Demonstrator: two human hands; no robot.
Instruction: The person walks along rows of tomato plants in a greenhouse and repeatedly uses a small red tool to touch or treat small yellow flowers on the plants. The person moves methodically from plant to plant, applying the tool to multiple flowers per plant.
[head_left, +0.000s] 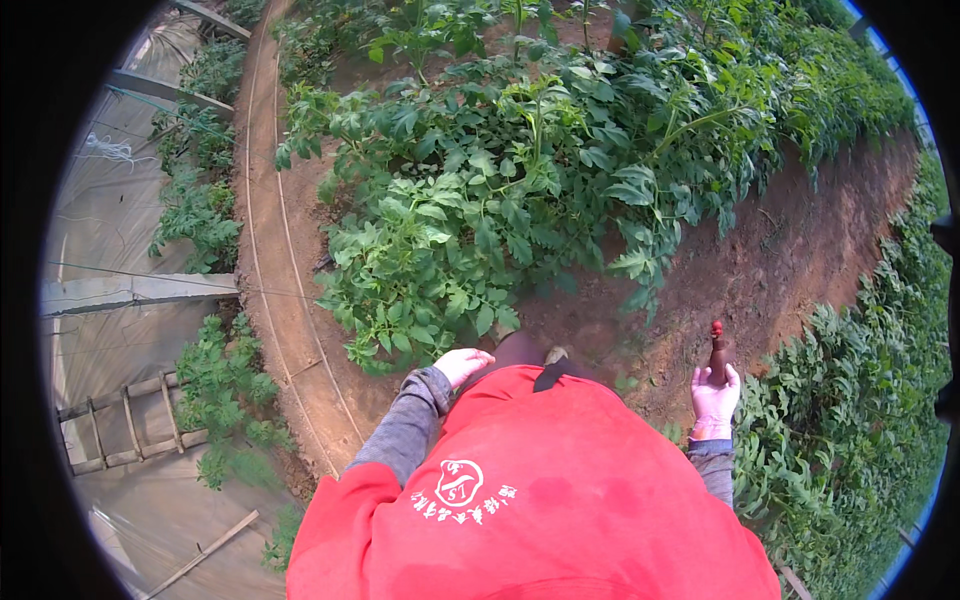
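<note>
In my right hand, out to the right, is a small brown bottle with a red top. The bottle stands roughly upright on the palm side, and my fingers partly hide its lower end. My left hand hangs near my dark-clad thigh, by the lower leaves of a tomato plant. Its fingers point right and lie close together; whether anything thin is between them cannot be made out. I wear a red top garment over grey sleeves.
Leafy tomato plants fill the bed ahead; another green row runs along the right. A bare soil path lies between them. At left, a narrow channel curves past concrete beams, plastic sheeting and a wooden ladder.
</note>
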